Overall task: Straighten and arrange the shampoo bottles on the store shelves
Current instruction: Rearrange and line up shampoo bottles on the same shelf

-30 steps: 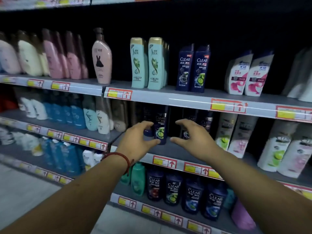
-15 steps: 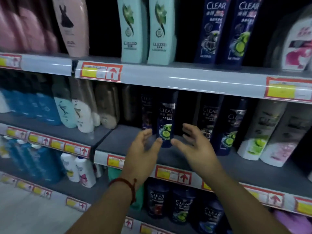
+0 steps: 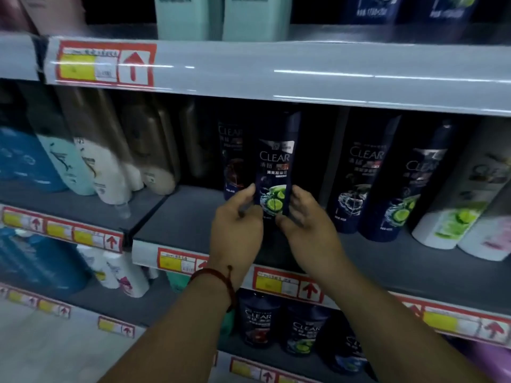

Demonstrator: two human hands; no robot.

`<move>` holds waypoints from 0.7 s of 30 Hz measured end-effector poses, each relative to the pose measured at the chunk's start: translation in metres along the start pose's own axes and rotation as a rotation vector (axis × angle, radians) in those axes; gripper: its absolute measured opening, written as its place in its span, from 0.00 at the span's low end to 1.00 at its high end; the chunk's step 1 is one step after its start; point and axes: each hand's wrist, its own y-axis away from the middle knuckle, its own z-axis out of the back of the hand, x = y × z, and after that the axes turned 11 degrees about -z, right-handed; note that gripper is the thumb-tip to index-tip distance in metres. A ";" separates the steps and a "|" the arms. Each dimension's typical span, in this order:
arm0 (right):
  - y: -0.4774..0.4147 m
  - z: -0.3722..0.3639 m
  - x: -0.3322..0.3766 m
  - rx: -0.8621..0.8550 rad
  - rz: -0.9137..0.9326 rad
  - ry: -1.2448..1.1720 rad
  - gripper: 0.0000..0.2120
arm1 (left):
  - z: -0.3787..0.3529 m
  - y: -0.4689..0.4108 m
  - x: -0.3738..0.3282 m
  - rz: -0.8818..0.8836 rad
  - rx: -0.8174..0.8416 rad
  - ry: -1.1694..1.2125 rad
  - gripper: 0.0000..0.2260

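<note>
Both hands are on one dark-blue CLEAR lime bottle [image 3: 275, 167], mid-shelf [image 3: 179, 217], front of its row. The left hand [image 3: 237, 230] pinches the lower left edge, fingers [image 3: 250, 190] curled on it. The right hand [image 3: 307, 225] does the same on the lower right edge. The bottle is roughly upright.

Hard to see:
- The bottle's base is behind the hands, so I can't tell if it's on the shelf or lifted.
- Its cap end is close up under the upper shelf lip [image 3: 304, 76], dim.
- The second CLEAR bottle [image 3: 231, 158], just left and behind, is half covered and its label is dark.
- The teal bottles [image 3: 221, 15] on the upper shelf are cut off at the frame top, only the bases showing.
- The left-side bottles are motion-blurred and the labels unreadable.
- The two CLEAR bottles [image 3: 356, 175] to the right lean, with white bottles [image 3: 456, 205] beyond them.
- Red bracelet [image 3: 218, 275] on the left wrist.

Versus half a second ago:
- The hands were spread and short of the bottle, holding nothing. They have now closed on it.
- The view has moved in, so the upper shelf stock is mostly out of frame.
- The bottle is in about the same spot in the row.
</note>
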 end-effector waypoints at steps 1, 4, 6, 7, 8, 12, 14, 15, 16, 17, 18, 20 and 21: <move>0.004 0.005 0.001 0.007 -0.004 0.000 0.26 | 0.001 0.002 0.000 0.001 0.017 0.001 0.19; 0.019 0.023 0.003 0.018 -0.019 0.028 0.25 | 0.001 0.011 0.000 -0.016 0.089 -0.032 0.20; 0.032 0.038 0.002 0.022 -0.020 0.059 0.26 | -0.003 0.019 -0.003 -0.039 0.122 -0.046 0.19; 0.038 0.045 0.003 0.027 -0.014 0.080 0.26 | -0.006 0.023 -0.005 -0.054 0.140 -0.045 0.19; 0.044 0.052 0.003 0.036 -0.024 0.097 0.27 | -0.010 0.026 -0.007 -0.061 0.158 -0.049 0.19; 0.065 0.087 0.002 0.047 -0.029 0.140 0.29 | -0.030 0.041 -0.014 -0.076 0.222 -0.018 0.21; 0.070 0.101 -0.003 0.039 -0.024 0.160 0.29 | -0.041 0.047 -0.014 -0.073 0.258 0.006 0.21; 0.072 0.107 -0.006 0.028 -0.032 0.161 0.28 | -0.047 0.050 -0.015 -0.069 0.283 0.010 0.21; 0.074 0.112 -0.008 0.010 -0.047 0.154 0.28 | -0.053 0.051 -0.015 -0.064 0.299 0.009 0.21; 0.077 0.117 -0.010 -0.011 -0.064 0.141 0.28 | -0.060 0.053 -0.016 -0.056 0.302 0.021 0.23; 0.078 0.122 -0.014 -0.036 -0.075 0.132 0.27 | -0.068 0.055 -0.017 -0.047 0.305 0.023 0.24; 0.084 0.133 -0.020 -0.088 -0.081 0.136 0.26 | -0.082 0.060 -0.020 -0.031 0.325 0.005 0.24; 0.088 0.139 -0.023 -0.106 -0.076 0.145 0.26 | -0.089 0.063 -0.021 -0.028 0.348 0.003 0.23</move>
